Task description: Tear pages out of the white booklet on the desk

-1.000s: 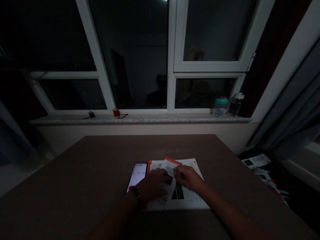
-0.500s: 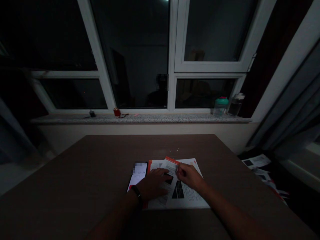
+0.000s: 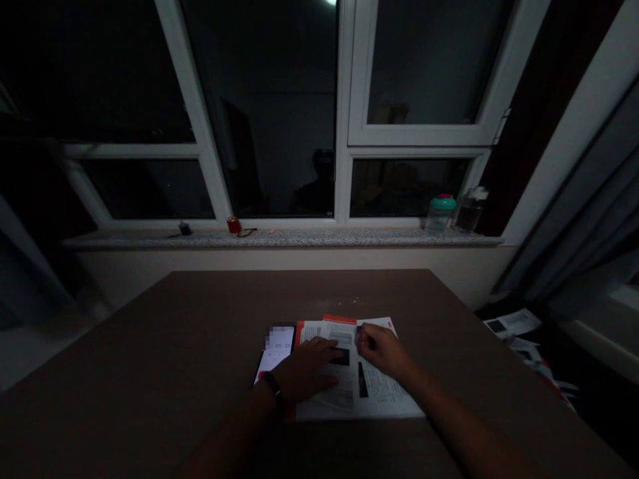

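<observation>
Printed pages (image 3: 388, 392) with text, dark pictures and orange edges lie on the brown table in front of me. On their left part is a narrower printed sheet (image 3: 344, 399) with an orange top strip. My left hand (image 3: 310, 366) rests flat on this sheet with its fingers spread, a dark band round its wrist. At the sheet's upper right edge, my right hand (image 3: 380, 347) is closed with thumb and fingers pinched together. Whatever lies in that pinch is too dark to make out. A lit phone (image 3: 276, 346) lies left of the pages, partly behind my left hand.
Tiny white scraps (image 3: 355, 300) lie on the table (image 3: 224, 306) beyond the pages. Along the windowsill (image 3: 309, 237) stand a green-lidded bottle (image 3: 441, 211), a clear bottle (image 3: 470, 209) and a small red jar (image 3: 233, 225). More printed papers (image 3: 514, 324) lie beyond the table's right edge.
The orange-topped sheet has turned from slanting to nearly straight, its top edge shifting left. More of the right page shows. My right hand has moved slightly right; my left hand has barely moved.
</observation>
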Motion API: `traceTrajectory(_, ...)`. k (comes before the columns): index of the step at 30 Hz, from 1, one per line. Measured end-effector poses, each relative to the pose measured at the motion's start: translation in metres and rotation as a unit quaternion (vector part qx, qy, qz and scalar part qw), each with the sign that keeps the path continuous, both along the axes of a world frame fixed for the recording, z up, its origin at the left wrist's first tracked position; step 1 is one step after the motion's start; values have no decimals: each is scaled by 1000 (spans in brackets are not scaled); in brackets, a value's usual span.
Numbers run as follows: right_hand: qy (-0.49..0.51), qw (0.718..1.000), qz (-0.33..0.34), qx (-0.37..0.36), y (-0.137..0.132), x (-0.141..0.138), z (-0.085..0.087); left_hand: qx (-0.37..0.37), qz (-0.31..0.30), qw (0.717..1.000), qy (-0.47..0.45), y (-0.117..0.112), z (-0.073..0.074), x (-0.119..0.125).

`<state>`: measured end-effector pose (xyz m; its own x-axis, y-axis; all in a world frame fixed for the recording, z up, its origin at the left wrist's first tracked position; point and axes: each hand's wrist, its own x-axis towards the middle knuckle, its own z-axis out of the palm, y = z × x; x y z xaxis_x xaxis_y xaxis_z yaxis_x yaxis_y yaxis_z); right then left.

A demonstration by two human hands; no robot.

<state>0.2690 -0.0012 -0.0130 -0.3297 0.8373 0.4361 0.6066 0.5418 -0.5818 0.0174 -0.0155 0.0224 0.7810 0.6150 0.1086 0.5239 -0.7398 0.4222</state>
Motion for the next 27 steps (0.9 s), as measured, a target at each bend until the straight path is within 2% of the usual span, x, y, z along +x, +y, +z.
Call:
traceTrajectory(4,40,998,31,-27,-3,-1,1,-15,-7,1000,-14,-1,-3,0)
traceTrajectory(9,39,997,60,-43,-4,-1,2,-14,-22,999,-26,-1,-6,2)
traceTrajectory(11,40,996,62,-46,-3,1,3,6,-3,1000,-28,-1,-5,3)
traceTrajectory(15,34,997,54,-44,-3,4,6,44,84,995,-26,1,-2,3)
traceTrajectory(18,34,997,59,-46,-4,4,7,53,125,991,-20,3,-6,1)
traceTrajectory(23,38,996,59,-58,-5,2,7,49,134,990,-4,7,-18,-1)
traceTrajectory(27,35,996,54,-65,-4,3,6,61,125,990,-25,7,-17,1)
